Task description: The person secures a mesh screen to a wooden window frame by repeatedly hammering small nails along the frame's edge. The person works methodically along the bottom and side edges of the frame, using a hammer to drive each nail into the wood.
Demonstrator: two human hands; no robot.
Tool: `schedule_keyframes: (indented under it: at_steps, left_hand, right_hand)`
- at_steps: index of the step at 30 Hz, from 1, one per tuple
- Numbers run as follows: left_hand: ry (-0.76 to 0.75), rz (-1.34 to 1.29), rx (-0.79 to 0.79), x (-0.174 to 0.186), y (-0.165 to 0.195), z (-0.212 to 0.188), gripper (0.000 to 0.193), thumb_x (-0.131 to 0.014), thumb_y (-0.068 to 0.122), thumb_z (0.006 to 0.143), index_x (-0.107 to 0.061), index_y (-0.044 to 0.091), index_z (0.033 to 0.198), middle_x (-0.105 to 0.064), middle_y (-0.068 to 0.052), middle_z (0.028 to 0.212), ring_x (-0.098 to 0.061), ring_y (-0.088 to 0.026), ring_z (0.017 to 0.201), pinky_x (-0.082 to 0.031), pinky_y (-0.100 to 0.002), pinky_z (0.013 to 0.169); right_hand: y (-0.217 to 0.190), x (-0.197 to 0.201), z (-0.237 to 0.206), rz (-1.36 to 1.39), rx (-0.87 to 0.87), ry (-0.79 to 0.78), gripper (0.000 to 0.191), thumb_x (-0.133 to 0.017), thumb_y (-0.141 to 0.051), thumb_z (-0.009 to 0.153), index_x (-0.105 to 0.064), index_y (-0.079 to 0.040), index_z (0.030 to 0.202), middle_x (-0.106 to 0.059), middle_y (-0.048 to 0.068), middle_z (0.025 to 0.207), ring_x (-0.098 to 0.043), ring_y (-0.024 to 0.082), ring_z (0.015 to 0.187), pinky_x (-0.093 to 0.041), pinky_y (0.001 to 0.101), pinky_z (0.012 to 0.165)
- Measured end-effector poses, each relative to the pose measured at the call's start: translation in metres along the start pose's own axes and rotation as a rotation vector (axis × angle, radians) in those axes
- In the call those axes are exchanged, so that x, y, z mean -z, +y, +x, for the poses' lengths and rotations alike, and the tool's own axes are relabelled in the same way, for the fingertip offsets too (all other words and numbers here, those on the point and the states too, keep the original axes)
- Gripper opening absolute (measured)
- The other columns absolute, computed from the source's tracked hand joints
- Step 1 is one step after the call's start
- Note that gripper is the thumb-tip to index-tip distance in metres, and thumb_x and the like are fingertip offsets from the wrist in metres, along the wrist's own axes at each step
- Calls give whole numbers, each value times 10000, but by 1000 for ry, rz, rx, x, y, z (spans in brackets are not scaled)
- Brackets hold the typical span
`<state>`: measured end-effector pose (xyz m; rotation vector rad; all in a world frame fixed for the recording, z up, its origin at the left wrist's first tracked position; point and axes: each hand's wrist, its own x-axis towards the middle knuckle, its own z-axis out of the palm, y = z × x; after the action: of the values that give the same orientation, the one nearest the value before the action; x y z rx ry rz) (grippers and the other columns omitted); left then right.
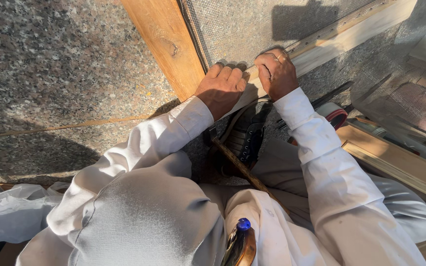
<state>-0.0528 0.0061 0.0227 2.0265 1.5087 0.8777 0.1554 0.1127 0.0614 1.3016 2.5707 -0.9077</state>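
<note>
Landmark: the wooden frame (166, 47), lying on the granite floor (50, 74) with grey mesh (242, 24) stretched over it.

1. Plastic bag (16, 207), white and crumpled, far left of the frame and below it, at the picture's lower left edge.
2. Floor, speckled grey stone with a thin joint line, left of the frame's side rail.
3. Frame side rail, orange-brown wood with a knot, slanting down to the corner where both hands rest.
4. Left hand (221, 88), white sleeve, at the frame's lower corner. Fingers curled under, knuckles pressing the mesh edge against the wood; whether it pinches the mesh cannot be told.
5. Mesh, inside the frame, its lower edge running along the bottom rail between and under the two hands.
6. Pen (242, 241) with blue cap, in a chest pocket, well below the frame.
7. Shoe (245, 135), dark, laced, just below the frame corner, beneath the hands.
8. Stick (245, 170), brown wood, beside the shoe, slanting away from the frame.
9. Right hand (275, 74), just right of the left, on the pale bottom rail. Fingers bent, tips pressed down on the mesh edge; thumb tucked.
10. Timber (395, 157), more wooden strips right of the frame, under loose mesh.
</note>
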Motion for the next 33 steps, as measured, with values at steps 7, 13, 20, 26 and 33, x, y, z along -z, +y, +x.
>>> schedule_keyframes:
  at_steps: [7, 13, 20, 26, 33]
  left_hand:
    - [48, 8, -61, -1, -1, 2, 84, -614, 112, 893, -667, 53, 920, -589, -66, 920, -598, -220, 870, -472, -360, 833]
    - [21, 32, -70, 1, -1, 3, 79, -622, 107, 884, -669, 45, 897, -568, -60, 889, -584, -211, 837, -458, -347, 780]
    - [76, 57, -66, 6, 0, 4, 79, -624, 118, 893, -669, 53, 892, -540, -43, 853, -568, -192, 808, -454, -327, 760]
    - [26, 0, -29, -2, 3, 6, 131, -635, 100, 874, -623, 85, 744, -505, -29, 761, -548, -188, 725, -457, -334, 703]
    - [128, 0, 12, -16, 6, 5, 133, -631, 117, 913, -688, 32, 829, -532, -39, 771, -533, -175, 723, -453, -309, 709]
  right_hand:
    - [-1, 5, -13, -182, 164, -32, 186, -664, 17, 975, -708, -62, 1137, -648, 132, 1108, -612, 349, 1070, -510, 474, 988]
    - [-17, 37, -22, -27, -46, 32, 163, -623, 11, 1035, -666, -26, 1187, -638, 183, 1150, -632, 365, 1071, -519, 461, 937]
    - [-128, 46, -155, 121, -505, -800, 793, -775, -317, 836, -403, 43, 1438, -588, 356, 1210, -609, 500, 1080, -499, 507, 898]
    - [-137, 122, -182, 582, -1061, -830, 538, -585, -259, 997, -514, -37, 1482, -650, 146, 882, -620, 205, 717, -540, 360, 664]
    - [-141, 202, -121, 83, -943, -531, 814, -556, -145, 911, -205, -112, 1644, -686, 126, 792, -658, 223, 546, -542, 363, 531]
